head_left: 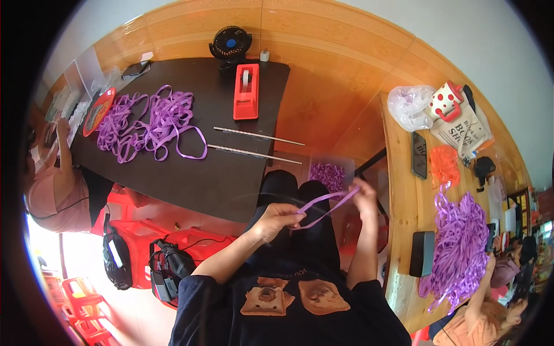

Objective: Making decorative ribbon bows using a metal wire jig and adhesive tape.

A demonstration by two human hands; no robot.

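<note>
A narrow purple ribbon stretches as a loop between my two hands, above my lap. My left hand pinches one end of it with thumb and fingers. At the other end my right hand is closed on the ribbon, its fingers slightly blurred. Behind the loop, low beyond my knees, a clear bin holds many small purple ribbon pieces. Two thin metal rods lie side by side on the dark table, their ends jutting past its right edge.
Loose purple ribbon loops cover the left of the dark table. A red tape dispenser and black fan stand farther back. On the wooden table lie a large purple ribbon heap and a phone. People sit at both sides.
</note>
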